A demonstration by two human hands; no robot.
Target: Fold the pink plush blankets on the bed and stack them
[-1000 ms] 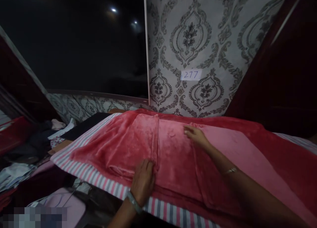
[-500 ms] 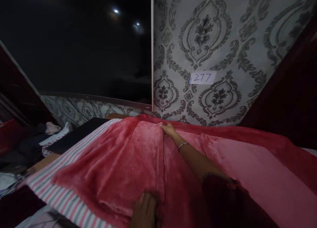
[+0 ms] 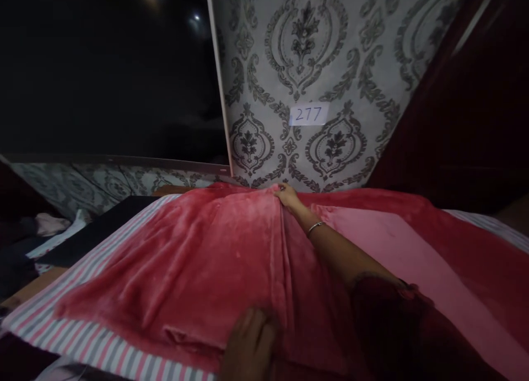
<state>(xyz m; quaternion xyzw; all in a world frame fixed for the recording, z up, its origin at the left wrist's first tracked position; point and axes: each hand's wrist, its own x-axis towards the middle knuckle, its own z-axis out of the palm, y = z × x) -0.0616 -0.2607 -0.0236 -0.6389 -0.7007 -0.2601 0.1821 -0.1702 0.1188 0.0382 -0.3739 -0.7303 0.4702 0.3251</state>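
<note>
A red plush blanket (image 3: pixel 215 243) lies spread out, with a layer folded over on its left part. At the far end of the fold, my right hand (image 3: pixel 287 196) pinches the folded edge between thumb and fingers; a bracelet circles that wrist. My left hand (image 3: pixel 250 342) is closed on the same edge at the near end, its fingertips dim and slightly blurred. To the right of my arm a smoother, paler pink area of the blanket (image 3: pixel 388 237) shows. Beneath everything is a striped sheet (image 3: pixel 95 342) in pink, grey and white.
A large dark television (image 3: pixel 111 78) stands at the back left. Behind the blanket is a patterned wall (image 3: pixel 252 66) bearing a paper label (image 3: pixel 308 114) marked 277. A black flat panel (image 3: pixel 103 226) and some heaped clothes (image 3: pixel 52 224) lie to the left.
Both hands have shifted right along with the fold's edge, so the folded layer reaches further right and covers more of the paler area. The view has turned somewhat to the right.
</note>
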